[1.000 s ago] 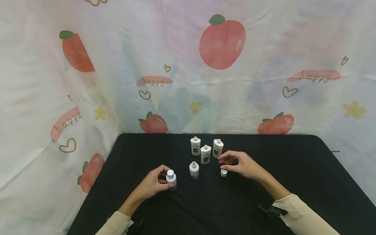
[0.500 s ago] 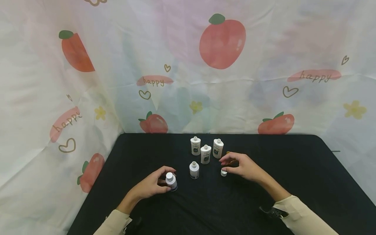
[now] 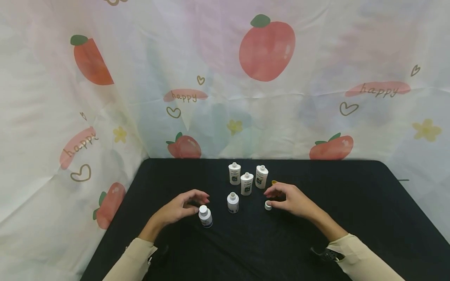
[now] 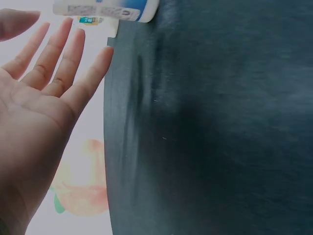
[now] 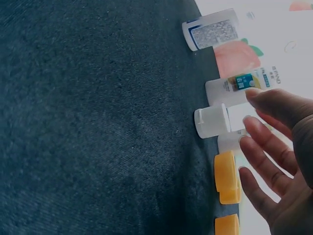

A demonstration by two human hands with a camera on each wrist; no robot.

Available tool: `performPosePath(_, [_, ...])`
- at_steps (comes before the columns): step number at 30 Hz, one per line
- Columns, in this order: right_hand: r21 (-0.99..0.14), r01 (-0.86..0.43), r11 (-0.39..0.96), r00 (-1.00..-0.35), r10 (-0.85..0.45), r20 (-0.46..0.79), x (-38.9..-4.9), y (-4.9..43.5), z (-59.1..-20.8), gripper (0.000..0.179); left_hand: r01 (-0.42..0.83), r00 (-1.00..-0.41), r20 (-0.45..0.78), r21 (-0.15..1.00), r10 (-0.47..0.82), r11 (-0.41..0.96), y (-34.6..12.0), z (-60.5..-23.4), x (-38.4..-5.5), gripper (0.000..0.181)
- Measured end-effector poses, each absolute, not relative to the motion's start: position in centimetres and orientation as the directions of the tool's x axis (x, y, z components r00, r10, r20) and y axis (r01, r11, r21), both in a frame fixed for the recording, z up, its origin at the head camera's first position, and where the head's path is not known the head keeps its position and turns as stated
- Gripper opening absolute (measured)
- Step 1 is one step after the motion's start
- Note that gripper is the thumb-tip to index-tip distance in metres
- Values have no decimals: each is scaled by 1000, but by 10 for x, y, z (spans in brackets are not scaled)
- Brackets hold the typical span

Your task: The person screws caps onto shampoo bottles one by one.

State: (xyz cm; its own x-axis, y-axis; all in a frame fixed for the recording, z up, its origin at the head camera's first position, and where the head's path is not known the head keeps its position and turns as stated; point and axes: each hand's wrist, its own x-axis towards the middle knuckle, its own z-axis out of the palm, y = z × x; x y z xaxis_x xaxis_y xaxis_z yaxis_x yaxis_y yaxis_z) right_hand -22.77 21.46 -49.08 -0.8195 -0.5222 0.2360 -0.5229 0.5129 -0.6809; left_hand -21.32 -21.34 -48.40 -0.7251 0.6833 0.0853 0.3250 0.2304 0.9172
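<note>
A white bottle with a white cap stands upright on the black table. My left hand is just behind and left of it, fingers extended. The left wrist view shows that hand with fingers spread, the bottle's labelled lower part beyond them. A small white cap rests on the table beside the thumb of my right hand. In the right wrist view, the right hand's relaxed fingers surround no object; the white cap lies past them. An uncapped white bottle stands between the hands.
Three uncapped white bottles stand farther back: a left one, a middle one and a right one. Two yellow-orange caps, one upper and one lower, sit by the right hand. A printed curtain hangs behind the table.
My left hand has let go of the capped bottle and drawn back up and left, its fingers opening. The right hand has barely shifted beside the small white cap.
</note>
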Motion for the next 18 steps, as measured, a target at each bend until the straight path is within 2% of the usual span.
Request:
performPosePath(10, [-589, -567, 577, -804, -543, 242, -227, 216, -494, 28, 299, -769, 56, 912, 637, 281, -193, -476, -237, 33])
performPosePath(18, [-534, -581, 614, -796, -566, 214, -223, 218, -491, 31, 331, -746, 29, 883, 665, 332, -178, -468, -253, 32])
